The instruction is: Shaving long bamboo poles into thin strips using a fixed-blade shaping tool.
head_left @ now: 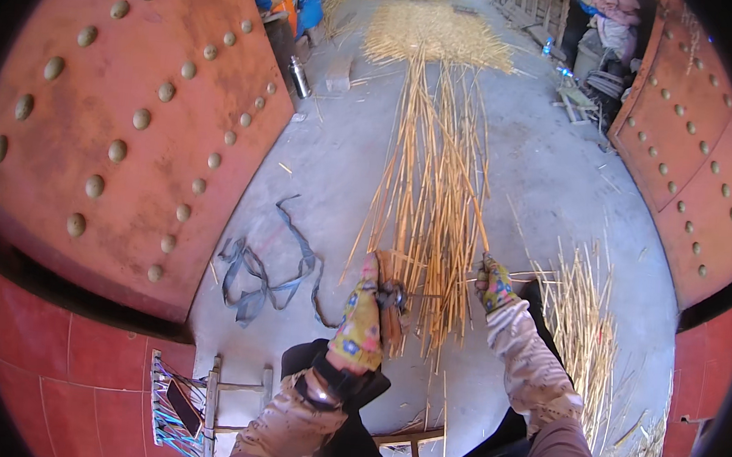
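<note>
A long bundle of yellow-brown reed stalks (425,173) lies lengthwise on the floor in front of me, its near ends between my knees. My left hand (361,326), in a floral fingerless glove, is closed at the left side of a wooden tool with a metal fitting (391,298). Its fingers are partly hidden against the wood. To the right of the bundle, my right hand (494,286), in a matching glove, pinches a reed stalk (479,215) near its end. That stalk slants up and left across the others.
A woven reed mat (439,31) lies at the far end. Cut straw (581,328) is heaped at my right. Dark fabric strips (265,277) lie left, near a small stool (214,396) with a phone on it. Studded red doors (149,120) flank the passage; a steel flask (299,77) stands beyond the left one.
</note>
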Motion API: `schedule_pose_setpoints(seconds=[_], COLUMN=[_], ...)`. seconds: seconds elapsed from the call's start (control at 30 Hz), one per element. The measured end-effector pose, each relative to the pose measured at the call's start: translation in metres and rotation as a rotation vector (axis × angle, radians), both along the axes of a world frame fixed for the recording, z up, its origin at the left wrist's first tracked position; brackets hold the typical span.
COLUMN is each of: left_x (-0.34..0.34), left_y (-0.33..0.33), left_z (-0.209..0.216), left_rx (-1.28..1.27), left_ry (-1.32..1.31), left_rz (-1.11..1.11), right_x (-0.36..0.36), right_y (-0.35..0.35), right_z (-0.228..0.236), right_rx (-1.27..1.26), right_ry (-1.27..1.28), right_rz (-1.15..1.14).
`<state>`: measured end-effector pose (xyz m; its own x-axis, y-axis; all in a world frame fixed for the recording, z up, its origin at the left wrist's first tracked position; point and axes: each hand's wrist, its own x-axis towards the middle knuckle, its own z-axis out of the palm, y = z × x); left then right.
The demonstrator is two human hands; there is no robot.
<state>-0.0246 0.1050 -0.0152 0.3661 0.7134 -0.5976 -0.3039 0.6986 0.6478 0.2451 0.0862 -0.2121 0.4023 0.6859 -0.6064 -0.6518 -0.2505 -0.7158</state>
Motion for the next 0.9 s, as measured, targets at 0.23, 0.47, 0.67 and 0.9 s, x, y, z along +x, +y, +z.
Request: schedule_pose_setpoints(seconds=[0.23, 0.47, 0.67, 0.9], left_x=[0.006, 0.005, 0.005, 0.045], left_y=[-0.019, -0.044, -0.077, -0.107], left_z=[-0.026, -0.052, -0.066, -0.07], left_rx=[0.093, 0.145, 0.104, 0.046], left_ry=[-0.033, -0.099, 0.045, -0.13], left_rz=[-0.155, -0.324, -0.369, -0.426], right_x=[-0.103, -0.098, -0.166, -0.176], right_y=[-0.161, -0.249, -0.3, -0.373], right_z=[0.102, 0.187, 0.165, 0.199], right_rx=[-0.129, 0.114, -0.311, -0.249], right_ry=[0.149, -0.321, -0.16, -0.312], right_rz=[-0.098, -0.083, 0.026, 0.105])
